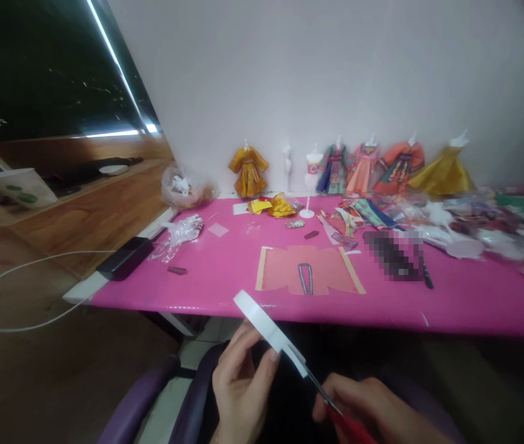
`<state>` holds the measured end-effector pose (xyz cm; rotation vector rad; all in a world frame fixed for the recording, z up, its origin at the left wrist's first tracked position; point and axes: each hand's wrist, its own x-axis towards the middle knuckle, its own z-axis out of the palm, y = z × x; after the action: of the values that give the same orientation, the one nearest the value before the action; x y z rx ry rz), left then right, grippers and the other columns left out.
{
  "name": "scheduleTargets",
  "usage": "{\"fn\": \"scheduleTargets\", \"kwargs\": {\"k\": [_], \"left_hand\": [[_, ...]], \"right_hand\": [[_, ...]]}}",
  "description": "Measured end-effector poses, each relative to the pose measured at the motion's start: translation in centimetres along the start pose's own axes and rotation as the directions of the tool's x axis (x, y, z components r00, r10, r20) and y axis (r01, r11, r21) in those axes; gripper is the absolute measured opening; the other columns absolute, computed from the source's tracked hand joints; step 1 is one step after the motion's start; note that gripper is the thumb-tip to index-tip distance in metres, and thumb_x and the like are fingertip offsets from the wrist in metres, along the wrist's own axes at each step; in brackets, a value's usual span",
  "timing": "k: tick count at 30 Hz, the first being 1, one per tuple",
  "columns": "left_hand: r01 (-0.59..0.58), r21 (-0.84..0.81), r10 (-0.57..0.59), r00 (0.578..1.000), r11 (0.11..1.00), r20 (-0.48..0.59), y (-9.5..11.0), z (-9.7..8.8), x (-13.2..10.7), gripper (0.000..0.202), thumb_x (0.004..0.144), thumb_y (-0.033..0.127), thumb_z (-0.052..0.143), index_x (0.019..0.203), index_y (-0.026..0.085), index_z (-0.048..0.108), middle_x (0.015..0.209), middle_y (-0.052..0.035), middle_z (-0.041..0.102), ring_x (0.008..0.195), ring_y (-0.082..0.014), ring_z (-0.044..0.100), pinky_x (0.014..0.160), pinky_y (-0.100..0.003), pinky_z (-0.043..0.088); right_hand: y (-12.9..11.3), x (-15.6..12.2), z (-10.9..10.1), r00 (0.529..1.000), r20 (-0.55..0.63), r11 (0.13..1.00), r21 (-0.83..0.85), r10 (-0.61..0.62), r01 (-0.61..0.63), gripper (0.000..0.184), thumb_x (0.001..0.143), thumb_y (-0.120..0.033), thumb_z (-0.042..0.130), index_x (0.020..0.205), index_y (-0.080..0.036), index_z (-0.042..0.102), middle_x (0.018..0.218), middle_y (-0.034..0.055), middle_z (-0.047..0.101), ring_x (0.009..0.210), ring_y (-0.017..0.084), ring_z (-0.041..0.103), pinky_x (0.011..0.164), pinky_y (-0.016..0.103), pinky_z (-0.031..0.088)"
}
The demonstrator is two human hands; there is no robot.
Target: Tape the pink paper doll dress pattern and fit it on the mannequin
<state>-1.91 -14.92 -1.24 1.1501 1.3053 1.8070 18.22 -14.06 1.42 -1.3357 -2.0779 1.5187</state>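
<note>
Table edge: the pink table (224, 277) ends just beyond the hands, with bare pink around the orange paper garment (310, 269).
Hidden: a blurred patch covers something right of the garment; the scissors' red handles run off the bottom.
Tape roll: the white tape roll (262, 324), seen edge-on, is below the table edge.
Left hand (241, 385): grip pinching the roll.
Right hand (373, 410): grip closed around the scissors (324, 394), blades at the tape end.

Tabletop (224, 271) glossy pink. On it: orange paper garment (310, 269) (tan edge strips). Below its front edge: white tape roll (262, 324), red-handled scissors (342, 419).
</note>
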Motion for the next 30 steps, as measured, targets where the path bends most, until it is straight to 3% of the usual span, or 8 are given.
{"fn": "scheduleTargets", "kwargs": {"k": [4,9,13,16,20,24,28,30], "left_hand": [[0.026,-0.155,-0.047,0.989,0.988,-0.137,-0.2,-0.1,0.0,0.024,0.072,0.03,0.084,0.095,0.026,0.08,0.1,-0.0048,0.08,0.099,-0.0252,0.071,0.091,-0.035,0.055],[0.221,-0.394,-0.26,0.964,0.892,-0.048,0.5,1.0,0.1,0.03,0.069,0.035,0.086,0.095,0.023,0.079,0.089,-0.0062,0.081,0.083,-0.0248,0.075,0.083,-0.038,0.058],[0.42,-0.54,-0.414,0.9,0.729,0.14,0.7,2.7,-0.7,0.029,0.07,0.035,0.085,0.093,0.019,0.078,0.085,-0.0086,0.079,0.085,-0.0274,0.074,0.084,-0.041,0.056],[0.527,-0.583,-0.473,0.842,0.619,0.259,0.2,3.7,-1.6,0.024,0.073,0.034,0.082,0.092,0.018,0.078,0.08,-0.0073,0.077,0.083,-0.0261,0.073,0.084,-0.04,0.055],[0.592,-0.564,-0.475,0.804,0.576,0.358,-0.3,4.1,-2.3,0.022,0.079,0.032,0.078,0.098,0.021,0.076,0.088,-0.0066,0.076,0.089,-0.0247,0.071,0.089,-0.039,0.052],[0.56,-0.362,-0.427,0.818,0.745,0.386,-0.7,3.2,-2.2,0.024,0.079,0.037,0.076,0.092,0.018,0.077,0.086,-0.0077,0.073,0.081,-0.0224,0.068,0.083,-0.036,0.052],[0.375,-0.16,-0.325,0.907,0.913,0.266,-1.2,0.8,-1.7,0.044,0.087,0.046,0.067,0.056,0.016,0.064,0.055,0.0004,0.057,0.048,-0.0109,0.049,0.049,-0.022,0.039],[0.273,-0.143,-0.246,0.952,0.951,0.181,-1.2,-0.5,-1.1,0.043,0.085,0.044,0.07,0.053,0.017,0.06,0.054,0.0037,0.051,0.05,-0.0099,0.044,0.052,-0.02,0.036]], "right_hand": [[-0.7,-0.2,-0.9,0.994,0.055,0.984,0.148,0.092,-0.1,0.024,0.071,-0.023,0.067,0.095,-0.024,0.069,0.063,-0.0053,0.055,0.059,0.013,0.051,0.053,0.02,0.04],[-0.3,-0.2,-0.8,0.974,-0.224,0.961,0.261,-0.028,0.087,0.037,0.071,-0.028,0.071,0.104,-0.024,0.057,0.081,-0.0013,0.062,0.073,0.017,0.06,0.067,0.026,0.05],[1.1,1.2,1.6,0.788,-0.55,0.935,0.034,-0.277,0.353,0.045,0.067,-0.021,0.077,0.106,-0.025,0.055,0.099,0.0033,0.067,0.086,0.02,0.064,0.079,0.03,0.053],[1.8,2.2,3.3,0.649,-0.652,0.892,-0.099,-0.393,0.441,0.044,0.069,-0.012,0.07,0.107,-0.027,0.053,0.093,-0.0009,0.066,0.076,0.017,0.065,0.071,0.026,0.054],[1.8,2.5,3.3,0.552,-0.672,0.857,-0.27,-0.494,0.438,0.039,0.075,-0.011,0.067,0.107,-0.028,0.052,0.083,-0.0048,0.063,0.063,0.013,0.063,0.062,0.022,0.053],[2.2,2.5,1.7,0.545,-0.681,0.862,-0.285,-0.49,0.418,0.032,0.08,-0.01,0.063,0.105,-0.027,0.052,0.078,-0.005,0.063,0.061,0.012,0.063,0.061,0.02,0.053],[3.5,2.7,0.1,0.573,-0.689,0.876,-0.198,-0.443,0.439,0.035,0.079,-0.01,0.066,0.108,-0.027,0.055,0.082,-0.0039,0.062,0.067,0.012,0.063,0.066,0.019,0.055],[3.7,2.5,-0.4,0.588,-0.667,0.862,-0.172,-0.458,0.477,0.037,0.078,-0.01,0.067,0.109,-0.027,0.055,0.083,-0.0041,0.062,0.067,0.011,0.063,0.066,0.018,0.055]]}}
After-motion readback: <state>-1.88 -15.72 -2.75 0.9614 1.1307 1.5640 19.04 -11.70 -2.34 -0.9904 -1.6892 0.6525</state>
